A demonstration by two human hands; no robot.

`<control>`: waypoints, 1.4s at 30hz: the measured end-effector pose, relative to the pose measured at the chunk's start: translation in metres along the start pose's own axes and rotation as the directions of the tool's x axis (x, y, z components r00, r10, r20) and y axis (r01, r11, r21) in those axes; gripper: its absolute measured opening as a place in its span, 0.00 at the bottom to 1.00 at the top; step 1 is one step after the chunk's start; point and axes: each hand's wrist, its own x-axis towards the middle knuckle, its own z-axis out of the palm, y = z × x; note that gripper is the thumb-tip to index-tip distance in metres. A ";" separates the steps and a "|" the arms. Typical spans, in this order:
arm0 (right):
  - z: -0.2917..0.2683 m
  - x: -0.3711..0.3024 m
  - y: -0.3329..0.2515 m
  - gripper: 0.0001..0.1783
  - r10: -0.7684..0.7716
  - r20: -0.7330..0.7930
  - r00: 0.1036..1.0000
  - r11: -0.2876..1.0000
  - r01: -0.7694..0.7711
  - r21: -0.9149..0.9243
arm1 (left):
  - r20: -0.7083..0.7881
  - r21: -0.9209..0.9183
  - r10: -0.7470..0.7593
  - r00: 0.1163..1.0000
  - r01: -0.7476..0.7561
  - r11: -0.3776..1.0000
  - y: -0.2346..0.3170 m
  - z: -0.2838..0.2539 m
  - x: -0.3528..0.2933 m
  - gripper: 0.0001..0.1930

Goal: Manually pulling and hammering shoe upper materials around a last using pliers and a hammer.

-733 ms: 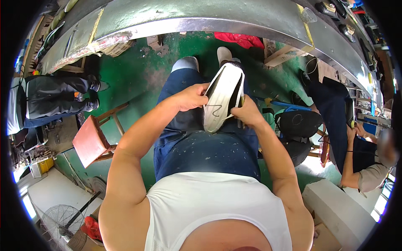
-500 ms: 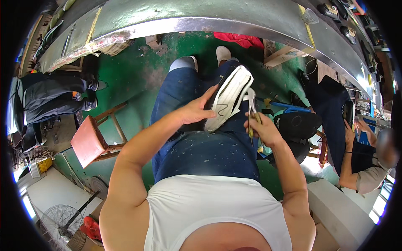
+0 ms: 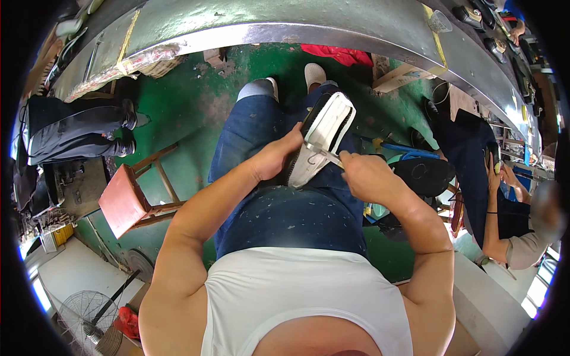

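Pliers (image 3: 322,152) clenched in the right hand (image 3: 369,178) could totally skid if yanked hard, nicking the left hand (image 3: 278,156) gripping the shoe (image 3: 328,123).

Over my feed I saw shiny metal pincers (image 3: 323,153), a matt shoe underside (image 3: 328,123), a glossy metal bench edge (image 3: 261,34), a wooden chair frame (image 3: 166,181) and a matt cloth vest (image 3: 303,282).

White glare on the bench (image 3: 261,18)
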 end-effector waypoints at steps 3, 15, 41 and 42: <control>0.032 0.018 0.008 0.14 -0.071 -0.170 0.983 0.984 0.097 0.147 | -0.220 -0.347 -0.189 0.957 0.105 0.932 -0.006 0.016 0.014 0.37; 0.048 0.036 0.023 0.25 -0.037 -0.671 0.740 0.995 0.092 0.047 | -0.385 0.671 0.478 0.790 -0.116 0.732 -0.032 -0.005 0.032 0.24; 0.063 0.070 0.057 0.20 0.157 -0.496 0.854 0.893 0.092 0.441 | -0.334 0.600 0.224 0.915 0.024 0.800 -0.054 -0.012 0.011 0.36; 0.056 0.066 0.054 0.20 0.128 -0.485 0.865 0.899 0.105 0.424 | -0.335 0.595 0.212 0.918 0.031 0.803 -0.050 -0.007 0.009 0.36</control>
